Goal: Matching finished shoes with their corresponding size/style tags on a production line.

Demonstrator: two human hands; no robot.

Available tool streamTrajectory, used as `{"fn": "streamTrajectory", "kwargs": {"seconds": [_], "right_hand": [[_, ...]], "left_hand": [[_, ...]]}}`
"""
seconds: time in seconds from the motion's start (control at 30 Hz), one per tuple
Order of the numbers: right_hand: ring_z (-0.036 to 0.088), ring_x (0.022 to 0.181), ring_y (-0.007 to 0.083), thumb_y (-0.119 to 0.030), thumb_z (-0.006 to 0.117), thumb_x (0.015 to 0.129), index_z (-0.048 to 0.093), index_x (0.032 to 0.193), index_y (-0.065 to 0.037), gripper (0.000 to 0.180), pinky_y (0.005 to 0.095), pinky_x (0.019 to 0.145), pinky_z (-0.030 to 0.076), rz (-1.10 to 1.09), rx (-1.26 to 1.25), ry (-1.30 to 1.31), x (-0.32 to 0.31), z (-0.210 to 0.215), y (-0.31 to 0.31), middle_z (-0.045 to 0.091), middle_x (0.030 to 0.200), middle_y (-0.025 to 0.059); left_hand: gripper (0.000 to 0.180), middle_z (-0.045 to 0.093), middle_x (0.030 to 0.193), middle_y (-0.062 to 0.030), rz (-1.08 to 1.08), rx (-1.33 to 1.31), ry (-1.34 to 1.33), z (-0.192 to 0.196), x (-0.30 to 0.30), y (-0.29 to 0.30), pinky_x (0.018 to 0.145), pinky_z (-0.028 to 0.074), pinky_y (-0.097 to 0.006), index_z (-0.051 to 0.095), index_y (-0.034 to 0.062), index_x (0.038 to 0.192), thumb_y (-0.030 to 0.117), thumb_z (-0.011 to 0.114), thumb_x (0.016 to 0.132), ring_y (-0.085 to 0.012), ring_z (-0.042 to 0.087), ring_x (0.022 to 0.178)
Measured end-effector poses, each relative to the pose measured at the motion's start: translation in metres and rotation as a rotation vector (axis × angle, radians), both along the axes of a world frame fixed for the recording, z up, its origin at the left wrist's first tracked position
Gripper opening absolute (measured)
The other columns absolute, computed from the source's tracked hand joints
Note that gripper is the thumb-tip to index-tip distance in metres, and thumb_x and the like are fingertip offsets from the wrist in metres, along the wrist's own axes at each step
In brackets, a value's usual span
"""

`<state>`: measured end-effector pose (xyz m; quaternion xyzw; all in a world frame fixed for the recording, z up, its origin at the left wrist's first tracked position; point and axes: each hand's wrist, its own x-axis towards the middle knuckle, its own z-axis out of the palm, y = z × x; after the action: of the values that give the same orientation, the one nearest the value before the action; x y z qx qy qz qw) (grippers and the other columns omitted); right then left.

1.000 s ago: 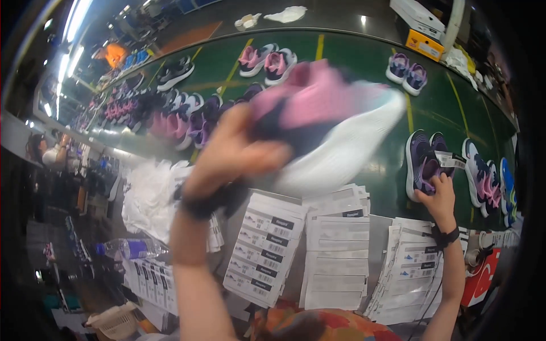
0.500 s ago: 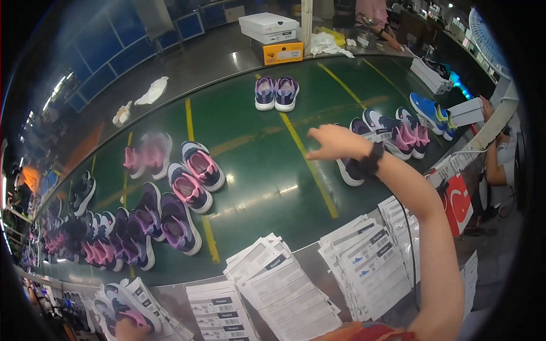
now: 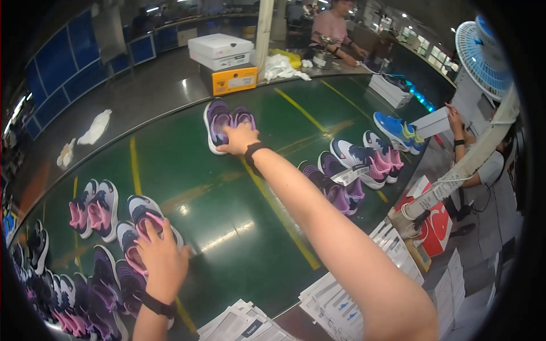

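Observation:
On the green conveyor belt [image 3: 216, 199], my right hand [image 3: 240, 139] reaches to a pair of purple-and-navy sneakers [image 3: 214, 122] at the far side. Its fingers curl at their heel openings, partly hiding the right shoe. My left hand [image 3: 162, 256] lies with spread fingers over a navy sneaker with pink lining [image 3: 142, 207] and its mate, the fingertips at the openings. Just beyond it stands another pink-lined pair [image 3: 101, 210]. Black bands circle both my wrists.
Several sneakers [image 3: 355, 156] stand at right, one with a paper tag; blue sneakers [image 3: 392, 131] lie beyond. More shoes crowd lower left. Printed sheets [image 3: 330, 307] line the near edge. Shoe boxes [image 3: 219, 54], a pole [image 3: 466, 156], a fan [image 3: 483, 59] and two people [image 3: 330, 31] surround the belt.
The view has shifted. My right hand has gone from above the belt to the purple sneakers. My left hand has left a sneaker at lower left and come over the pink-lined pair.

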<state>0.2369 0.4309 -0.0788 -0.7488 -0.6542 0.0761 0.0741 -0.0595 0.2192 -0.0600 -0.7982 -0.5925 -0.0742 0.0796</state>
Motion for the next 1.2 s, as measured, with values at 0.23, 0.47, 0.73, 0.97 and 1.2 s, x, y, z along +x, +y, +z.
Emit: {"fn": "streamTrajectory", "kwargs": {"seconds": [0.23, 0.47, 0.73, 0.97, 1.2], "right_hand": [[0.066, 0.084, 0.0331, -0.057, 0.073, 0.065, 0.070, 0.082, -0.007, 0.052, 0.0517, 0.071, 0.047, 0.341, 0.071, 0.130, 0.016, 0.073, -0.189, 0.068, 0.080, 0.0141], [0.048, 0.090, 0.0281, -0.052, 0.073, 0.069, 0.060, 0.089, -0.015, 0.044, 0.0437, 0.073, 0.033, 0.538, 0.276, -0.006, -0.022, 0.109, -0.466, 0.050, 0.086, 0.0104], [0.058, 0.098, 0.0263, -0.032, 0.074, 0.080, 0.064, 0.109, -0.008, 0.039, 0.0434, 0.082, 0.047, 0.373, 0.262, 0.562, -0.016, 0.058, -0.576, 0.058, 0.103, 0.0103], [0.059, 0.107, 0.0312, -0.018, 0.074, 0.074, 0.062, 0.108, -0.002, 0.039, 0.0421, 0.097, 0.048, 0.686, 0.372, 0.395, 0.008, 0.045, -0.516, 0.061, 0.112, 0.0141], [0.063, 0.075, 0.0303, -0.019, 0.073, 0.076, 0.065, 0.085, -0.003, 0.019, 0.0401, 0.072, 0.050, 0.732, 0.318, 0.468, 0.016, 0.076, -0.465, 0.065, 0.079, 0.0115]], "left_hand": [[0.076, 0.036, 0.143, -0.0353, -0.315, -0.265, -0.430, 0.066, 0.018, -0.081, 0.109, 0.036, -0.045, 0.035, 0.0001, 0.145, 0.022, 0.073, 0.082, -0.0478, 0.042, 0.130], [0.085, 0.039, 0.145, -0.0307, -0.447, -0.442, -0.796, 0.066, 0.040, -0.201, 0.110, 0.035, -0.041, 0.023, -0.0094, 0.146, 0.017, 0.073, 0.083, -0.0401, 0.040, 0.136], [0.067, 0.048, 0.131, -0.0316, -0.372, -0.311, -0.581, 0.045, 0.058, -0.290, 0.097, 0.047, -0.045, 0.046, -0.0022, 0.133, 0.016, 0.076, 0.076, -0.0469, 0.052, 0.117], [0.045, 0.062, 0.102, -0.0135, -0.641, -0.130, -0.503, 0.034, 0.061, -0.272, 0.069, 0.049, -0.038, 0.065, 0.0018, 0.102, 0.010, 0.082, 0.062, -0.0294, 0.059, 0.081], [0.022, 0.067, 0.079, -0.0119, -0.589, -0.256, -0.729, 0.065, 0.075, -0.216, 0.058, 0.050, -0.034, 0.069, 0.0010, 0.090, 0.008, 0.079, 0.071, -0.0271, 0.064, 0.067]]}}
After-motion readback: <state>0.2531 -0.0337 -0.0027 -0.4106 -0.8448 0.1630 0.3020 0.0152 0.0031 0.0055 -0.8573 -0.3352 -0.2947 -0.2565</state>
